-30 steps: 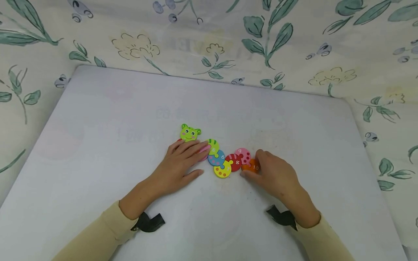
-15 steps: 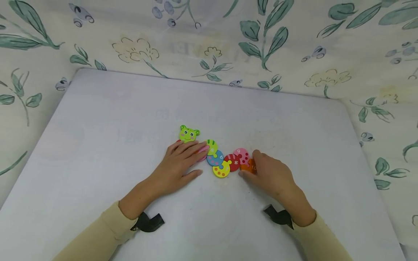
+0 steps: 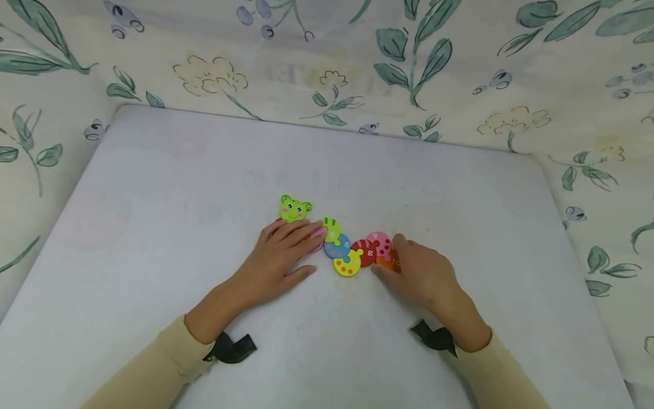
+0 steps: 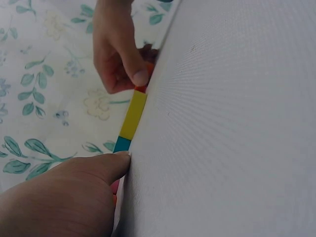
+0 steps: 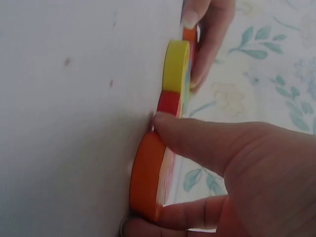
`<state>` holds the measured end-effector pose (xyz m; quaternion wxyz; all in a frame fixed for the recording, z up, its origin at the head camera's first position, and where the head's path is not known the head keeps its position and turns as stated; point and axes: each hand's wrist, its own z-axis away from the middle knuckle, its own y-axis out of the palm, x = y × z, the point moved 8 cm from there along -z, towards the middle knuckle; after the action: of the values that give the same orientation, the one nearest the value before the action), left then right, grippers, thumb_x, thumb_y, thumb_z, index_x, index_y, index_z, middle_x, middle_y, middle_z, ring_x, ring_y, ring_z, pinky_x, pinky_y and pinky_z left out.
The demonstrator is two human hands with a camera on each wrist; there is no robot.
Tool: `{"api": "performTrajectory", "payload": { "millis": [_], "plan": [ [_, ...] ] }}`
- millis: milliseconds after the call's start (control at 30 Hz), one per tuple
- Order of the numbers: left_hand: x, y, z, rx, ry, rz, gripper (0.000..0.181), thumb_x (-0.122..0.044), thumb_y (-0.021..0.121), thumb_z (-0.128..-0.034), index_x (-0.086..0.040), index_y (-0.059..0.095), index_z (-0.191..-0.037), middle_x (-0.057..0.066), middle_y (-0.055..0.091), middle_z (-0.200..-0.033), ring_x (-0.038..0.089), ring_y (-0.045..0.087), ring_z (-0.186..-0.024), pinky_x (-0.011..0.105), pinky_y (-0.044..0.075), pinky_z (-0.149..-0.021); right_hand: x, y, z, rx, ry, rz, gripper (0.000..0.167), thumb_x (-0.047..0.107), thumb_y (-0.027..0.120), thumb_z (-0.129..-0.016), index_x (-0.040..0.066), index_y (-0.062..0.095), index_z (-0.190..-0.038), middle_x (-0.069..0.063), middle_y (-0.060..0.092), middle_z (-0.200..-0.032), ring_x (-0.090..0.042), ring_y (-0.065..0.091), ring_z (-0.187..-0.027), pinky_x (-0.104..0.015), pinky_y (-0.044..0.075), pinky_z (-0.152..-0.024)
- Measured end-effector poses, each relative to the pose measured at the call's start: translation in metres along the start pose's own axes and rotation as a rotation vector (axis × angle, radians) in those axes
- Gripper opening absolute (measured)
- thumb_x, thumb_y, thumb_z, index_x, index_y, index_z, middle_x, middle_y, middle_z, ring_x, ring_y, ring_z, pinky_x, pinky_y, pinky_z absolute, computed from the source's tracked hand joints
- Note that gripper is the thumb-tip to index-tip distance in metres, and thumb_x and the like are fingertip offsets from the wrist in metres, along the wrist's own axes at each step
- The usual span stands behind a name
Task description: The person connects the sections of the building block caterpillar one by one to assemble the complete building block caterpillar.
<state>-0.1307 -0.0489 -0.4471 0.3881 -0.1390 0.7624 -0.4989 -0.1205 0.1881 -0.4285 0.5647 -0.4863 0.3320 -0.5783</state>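
Observation:
A jigsaw caterpillar of round, numbered pieces lies on the white tabletop (image 3: 327, 346). At its far left end is a green face piece (image 3: 294, 209) with two feelers. My left hand (image 3: 273, 261) rests on the left part, its straight fingers hiding several pieces. Between the hands show a green piece (image 3: 331, 229), a blue piece (image 3: 337, 247), a yellow piece (image 3: 347, 265), a red piece (image 3: 364, 253) and a pink piece (image 3: 381, 243), all joined. Thumb and fingers of my right hand (image 3: 426, 272) pinch the orange piece (image 5: 148, 173) marked 10 against the pink one.
Floral cloth (image 3: 286, 74) surrounds the tabletop at the back and sides. A black strap (image 3: 232, 348) hangs at the left wrist and another black strap (image 3: 434, 337) at the right one. Small dark specks dot the tabletop in the right wrist view.
The right hand has shifted slightly left with the orange piece, which sits closer against the pink piece. The left hand has stayed in place.

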Motion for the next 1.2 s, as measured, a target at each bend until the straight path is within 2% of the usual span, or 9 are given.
{"api": "performTrajectory", "payload": {
  "millis": [133, 333, 533, 600, 733, 867, 1000, 1200],
  "plan": [
    [0.0, 0.001, 0.0, 0.0, 0.002, -0.005, 0.075, -0.036, 0.076, -0.096, -0.02, 0.043, -0.162, -0.002, 0.037, -0.167, 0.024, 0.028, -0.153, 0.055, 0.015, -0.122, -0.005, 0.001, -0.002, -0.014, 0.001, -0.027, 0.056, 0.049, 0.082, -0.087, 0.005, 0.057, -0.113, -0.003, 0.048, -0.068, -0.018, 0.048, -0.059, -0.029, 0.036, -0.051],
    [0.0, 0.001, 0.001, -0.001, 0.002, -0.003, 0.075, -0.036, 0.076, -0.0962, -0.019, 0.043, -0.161, -0.001, 0.037, -0.167, 0.024, 0.029, -0.153, 0.055, 0.015, -0.122, -0.01, 0.003, -0.006, -0.005, 0.004, -0.092, 0.051, 0.049, 0.083, -0.086, 0.01, 0.055, -0.102, -0.003, 0.049, -0.069, -0.018, 0.049, -0.06, -0.03, 0.038, -0.052],
    [0.002, 0.0, 0.001, -0.009, -0.015, 0.029, 0.071, -0.034, 0.075, -0.097, -0.019, 0.046, -0.16, 0.0, 0.039, -0.166, 0.023, 0.03, -0.152, 0.055, 0.013, -0.123, -0.012, 0.002, -0.009, 0.007, -0.011, -0.108, 0.048, 0.05, 0.082, -0.086, 0.013, 0.054, -0.096, -0.003, 0.049, -0.069, -0.019, 0.05, -0.062, -0.03, 0.038, -0.053],
    [0.003, -0.003, 0.001, -0.04, -0.023, 0.06, 0.064, -0.031, 0.075, -0.0975, -0.017, 0.052, -0.156, 0.002, 0.044, -0.162, 0.024, 0.033, -0.151, 0.055, 0.017, -0.122, -0.014, 0.002, -0.01, 0.009, -0.008, -0.105, 0.048, 0.05, 0.082, -0.086, 0.013, 0.054, -0.095, -0.003, 0.05, -0.069, -0.019, 0.05, -0.062, -0.031, 0.038, -0.053],
    [0.005, -0.014, 0.001, -0.168, -0.02, 0.167, 0.043, -0.019, 0.076, -0.0961, -0.009, 0.069, -0.138, 0.005, 0.057, -0.149, 0.026, 0.046, -0.142, 0.054, 0.031, -0.117, -0.017, 0.001, -0.011, 0.009, 0.006, -0.1, 0.049, 0.051, 0.083, -0.085, 0.012, 0.055, -0.097, -0.003, 0.051, -0.071, -0.019, 0.051, -0.063, -0.031, 0.04, -0.054],
    [0.006, -0.023, 0.002, -0.274, -0.011, 0.255, 0.031, -0.012, 0.077, -0.095, -0.007, 0.074, -0.126, 0.004, 0.066, -0.138, 0.025, 0.055, -0.133, 0.05, 0.041, -0.111, -0.019, 0.001, -0.011, 0.01, 0.013, -0.108, 0.05, 0.051, 0.083, -0.084, 0.011, 0.056, -0.099, -0.003, 0.052, -0.071, -0.02, 0.051, -0.064, -0.031, 0.04, -0.054],
    [0.007, -0.027, 0.004, -0.323, -0.011, 0.278, 0.027, -0.009, 0.077, -0.0945, -0.007, 0.076, -0.121, 0.003, 0.072, -0.128, 0.024, 0.061, -0.125, 0.049, 0.043, -0.11, -0.021, 0.0, -0.012, 0.004, 0.022, -0.121, 0.051, 0.05, 0.082, -0.085, 0.01, 0.055, -0.102, -0.004, 0.051, -0.072, -0.02, 0.051, -0.064, -0.031, 0.039, -0.053],
    [0.007, -0.028, 0.005, -0.346, -0.01, 0.27, 0.025, -0.006, 0.078, -0.0928, -0.007, 0.077, -0.118, 0.003, 0.076, -0.115, 0.025, 0.067, -0.116, 0.053, 0.041, -0.113, -0.025, 0.0, -0.014, -0.005, 0.027, -0.136, 0.051, 0.051, 0.08, -0.087, 0.01, 0.054, -0.102, -0.004, 0.049, -0.071, -0.02, 0.049, -0.064, -0.031, 0.034, -0.053]
  ]
}}
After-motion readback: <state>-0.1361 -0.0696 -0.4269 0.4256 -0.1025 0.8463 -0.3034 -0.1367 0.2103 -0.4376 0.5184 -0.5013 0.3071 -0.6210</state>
